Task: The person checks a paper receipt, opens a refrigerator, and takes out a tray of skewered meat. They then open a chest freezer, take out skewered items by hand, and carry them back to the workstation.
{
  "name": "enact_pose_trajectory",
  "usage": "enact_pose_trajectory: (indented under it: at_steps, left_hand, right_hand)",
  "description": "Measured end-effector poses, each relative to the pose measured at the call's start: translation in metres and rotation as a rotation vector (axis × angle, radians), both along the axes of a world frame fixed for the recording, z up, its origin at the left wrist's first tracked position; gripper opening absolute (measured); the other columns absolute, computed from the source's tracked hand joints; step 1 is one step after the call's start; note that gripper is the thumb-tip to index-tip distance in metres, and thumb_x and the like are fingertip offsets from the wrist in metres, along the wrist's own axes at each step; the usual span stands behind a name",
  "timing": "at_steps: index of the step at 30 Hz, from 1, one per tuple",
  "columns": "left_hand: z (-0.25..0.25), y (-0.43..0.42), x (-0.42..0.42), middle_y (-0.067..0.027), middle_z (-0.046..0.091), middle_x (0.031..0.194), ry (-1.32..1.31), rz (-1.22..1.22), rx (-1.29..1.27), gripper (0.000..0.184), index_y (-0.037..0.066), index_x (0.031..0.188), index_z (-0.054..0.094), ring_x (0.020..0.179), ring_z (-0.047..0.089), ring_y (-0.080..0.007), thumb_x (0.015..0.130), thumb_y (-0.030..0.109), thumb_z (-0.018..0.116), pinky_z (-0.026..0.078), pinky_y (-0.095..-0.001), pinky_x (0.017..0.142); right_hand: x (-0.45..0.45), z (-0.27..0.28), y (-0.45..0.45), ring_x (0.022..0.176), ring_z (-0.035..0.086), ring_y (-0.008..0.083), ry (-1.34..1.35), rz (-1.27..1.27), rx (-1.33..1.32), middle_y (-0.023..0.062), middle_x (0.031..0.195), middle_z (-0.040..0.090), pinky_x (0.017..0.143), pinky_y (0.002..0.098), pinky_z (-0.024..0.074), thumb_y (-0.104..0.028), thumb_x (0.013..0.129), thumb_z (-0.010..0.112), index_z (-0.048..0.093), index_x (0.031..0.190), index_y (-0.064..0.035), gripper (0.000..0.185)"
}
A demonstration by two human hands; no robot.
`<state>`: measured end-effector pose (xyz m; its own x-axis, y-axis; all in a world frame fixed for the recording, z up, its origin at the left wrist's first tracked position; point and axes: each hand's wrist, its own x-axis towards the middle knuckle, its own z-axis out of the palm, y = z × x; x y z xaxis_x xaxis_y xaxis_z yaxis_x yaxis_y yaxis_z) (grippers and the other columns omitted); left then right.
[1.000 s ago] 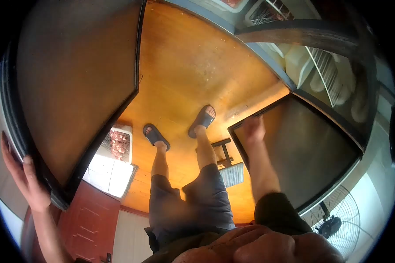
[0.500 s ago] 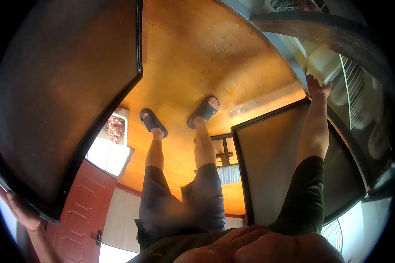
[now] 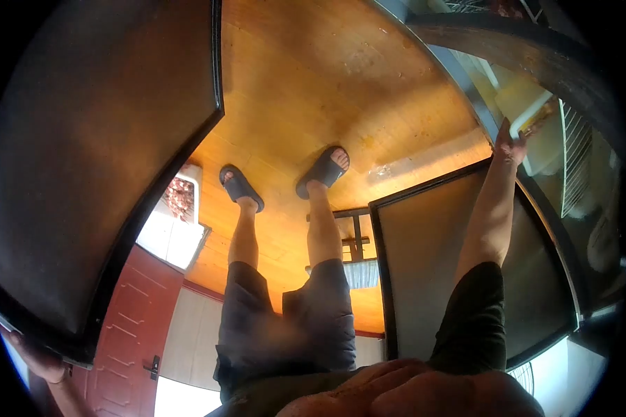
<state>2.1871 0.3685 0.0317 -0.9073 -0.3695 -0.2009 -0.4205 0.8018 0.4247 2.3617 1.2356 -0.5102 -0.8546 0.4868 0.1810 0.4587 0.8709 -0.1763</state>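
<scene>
At the lower left, my left hand (image 3: 40,361) is against the bottom corner of a large dark-framed brown door (image 3: 111,160), its fingers bent round the edge and partly hidden. My right hand (image 3: 510,147) reaches in at the upper right and grips the white rim of a tray (image 3: 534,113). Reddish-brown pieces (image 3: 544,118) show in that tray. Right beside it, inside the cabinet, stands a white wire rack (image 3: 575,160). Below my right forearm is a second dark-framed brown door (image 3: 438,257).
A dark curved bar (image 3: 494,38) crosses the cabinet opening. Another white tray of reddish pieces (image 3: 181,198) rests at the left. My sandalled feet (image 3: 323,170) stand on a shiny yellow-brown wooden floor (image 3: 313,83). A red door (image 3: 129,326) with a dark handle is behind me.
My right hand, open with fingers spread before, now holds the white tray's rim, and reddish pieces have come into view there. My left hand has shifted slightly down with the door edge.
</scene>
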Motion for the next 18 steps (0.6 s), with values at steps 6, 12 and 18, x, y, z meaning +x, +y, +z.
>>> enact_pose_trajectory:
  at_steps: [6,12,18]
  left_hand:
    - [0.008,-0.025,-0.005,-0.0144,0.017,0.153,-0.109,-0.387,-0.264,0.07,0.007,0.149,0.011,0.141,0.017,-0.0316,0.095,0.05,0.024,0.016,-0.0451,0.113]
    - [-0.006,-0.002,-0.009,-0.0154,0.016,0.154,-0.054,-0.375,-0.187,0.074,0.005,0.148,0.013,0.141,0.017,-0.033,0.092,0.052,0.023,0.016,-0.0458,0.114]
    - [-0.013,0.012,-0.027,-0.0165,0.014,0.153,-0.088,-0.695,-0.254,0.064,0.008,0.149,0.011,0.14,0.019,-0.0344,0.097,0.044,0.019,0.021,-0.0493,0.112]
  right_hand:
    - [-0.056,0.017,-0.02,0.127,0.04,0.0311,0.177,-0.102,-0.704,0.0136,0.137,0.044,0.106,0.0498,0.0357,-0.016,0.097,0.038,0.042,0.133,-0.0032,0.039]
    - [-0.159,0.124,-0.179,0.136,0.028,0.0351,0.601,-0.747,-1.623,0.0182,0.15,0.025,0.109,0.0548,0.0256,-0.038,0.095,0.047,0.025,0.143,-0.0069,0.061]
    - [-0.052,0.069,-0.218,0.092,0.057,0.0232,0.442,-0.608,-1.534,0.006,0.094,0.059,0.082,0.0392,0.0403,-0.041,0.096,0.04,0.052,0.095,-0.0095,0.034]
